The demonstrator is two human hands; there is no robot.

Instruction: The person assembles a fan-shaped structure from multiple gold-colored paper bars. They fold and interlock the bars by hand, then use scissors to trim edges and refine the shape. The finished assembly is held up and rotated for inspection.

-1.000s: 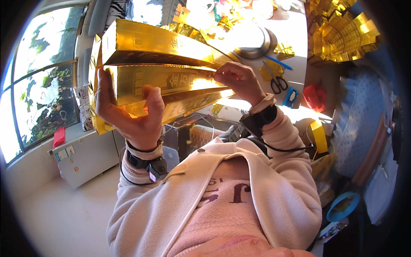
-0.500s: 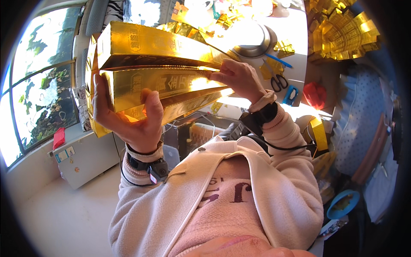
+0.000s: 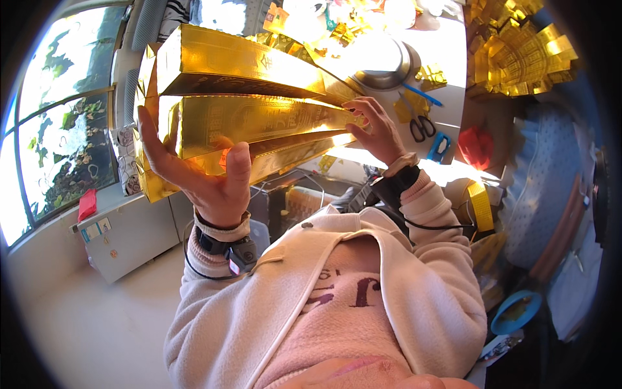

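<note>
A large folded piece of shiny gold foil paper [image 3: 259, 123], made of several long box-like pleats fanned out, is raised in front of me over the table's near edge. My left hand [image 3: 201, 175] grips its wide end from below, thumb on the near side and fingers spread along the left. At the narrow end on the right, my right hand [image 3: 379, 133] has its thumb and fingers curled around the tip. The pleats hide part of what these fingertips touch.
On the white table lie black-handled scissors [image 3: 422, 128], a blue pen [image 3: 424, 95], a blue-and-white tool [image 3: 440, 147] and a round metal dish [image 3: 408, 65]. A finished-looking gold foil fan [image 3: 518, 58] sits at the far right. A grey cabinet [image 3: 133, 243] stands left.
The gold piece has tilted and shifted slightly right in my left hand. My right hand has moved right and down toward the tip, its fingers loosening from a tight pinch.
</note>
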